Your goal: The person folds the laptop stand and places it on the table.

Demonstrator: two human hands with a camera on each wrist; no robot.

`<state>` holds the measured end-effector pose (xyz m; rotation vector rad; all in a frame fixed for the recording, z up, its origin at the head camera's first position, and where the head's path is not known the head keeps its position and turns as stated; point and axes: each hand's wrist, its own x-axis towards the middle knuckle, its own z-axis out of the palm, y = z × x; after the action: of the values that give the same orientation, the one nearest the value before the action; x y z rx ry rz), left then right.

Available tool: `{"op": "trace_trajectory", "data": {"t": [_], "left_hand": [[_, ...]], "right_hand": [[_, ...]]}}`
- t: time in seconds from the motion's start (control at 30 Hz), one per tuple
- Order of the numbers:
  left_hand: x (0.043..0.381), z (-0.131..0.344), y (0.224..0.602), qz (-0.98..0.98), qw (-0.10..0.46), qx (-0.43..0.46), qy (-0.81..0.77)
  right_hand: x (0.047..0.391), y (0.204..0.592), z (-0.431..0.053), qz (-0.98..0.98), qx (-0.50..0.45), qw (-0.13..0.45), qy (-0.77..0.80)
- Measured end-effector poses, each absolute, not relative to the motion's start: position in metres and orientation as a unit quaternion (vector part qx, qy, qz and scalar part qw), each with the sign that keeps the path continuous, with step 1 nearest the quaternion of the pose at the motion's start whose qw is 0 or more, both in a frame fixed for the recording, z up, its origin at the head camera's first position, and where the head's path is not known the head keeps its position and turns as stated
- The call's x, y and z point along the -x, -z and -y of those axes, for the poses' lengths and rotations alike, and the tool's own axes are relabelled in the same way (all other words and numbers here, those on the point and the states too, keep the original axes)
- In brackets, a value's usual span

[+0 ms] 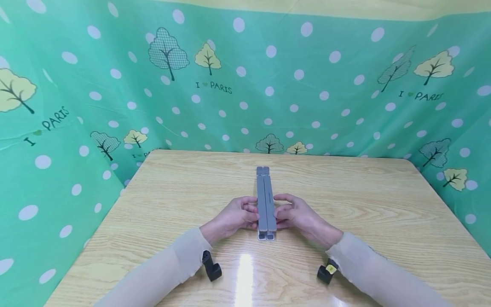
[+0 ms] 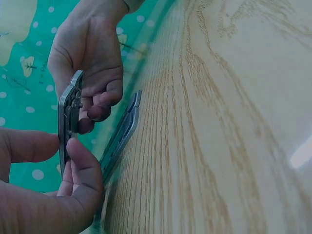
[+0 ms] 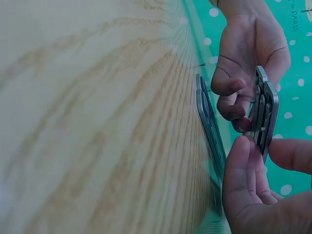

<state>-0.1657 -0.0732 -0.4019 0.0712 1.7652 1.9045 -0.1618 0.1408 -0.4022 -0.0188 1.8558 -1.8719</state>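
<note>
A grey folding laptop stand [image 1: 261,200], closed into a narrow bundle of long bars, lies lengthwise in the middle of the table. My left hand [image 1: 234,217] is at its left side and my right hand [image 1: 307,217] at its right. In the left wrist view, my left thumb and fingers pinch the stand's upper bars [image 2: 63,117], which are lifted above the lower bars [image 2: 130,119] near the tabletop. From the right wrist, my right thumb and fingers show pinching the upper bars [image 3: 273,102] from the other side.
The wooden table [image 1: 172,183] reaches back to a green dotted curtain [image 1: 238,115] that hangs behind it and on both sides. Black camera mounts [image 1: 212,266] stick out below both wrists. A bright light reflection lies near the front.
</note>
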Motion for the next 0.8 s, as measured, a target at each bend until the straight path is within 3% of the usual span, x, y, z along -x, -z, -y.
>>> {"op": "trace_trajectory", "data": {"t": [0.53, 0.8], "left_hand": [[0.174, 0.065, 0.404, -0.787, 0.213, -0.074, -0.574], [0.178, 0.062, 0.403, -0.809, 0.211, -0.085, -0.543]], "right_hand": [[0.172, 0.402, -0.137, -0.762, 0.014, 0.239, 0.602], [0.176, 0.401, -0.131, -0.802, 0.019, 0.230, 0.550]]}}
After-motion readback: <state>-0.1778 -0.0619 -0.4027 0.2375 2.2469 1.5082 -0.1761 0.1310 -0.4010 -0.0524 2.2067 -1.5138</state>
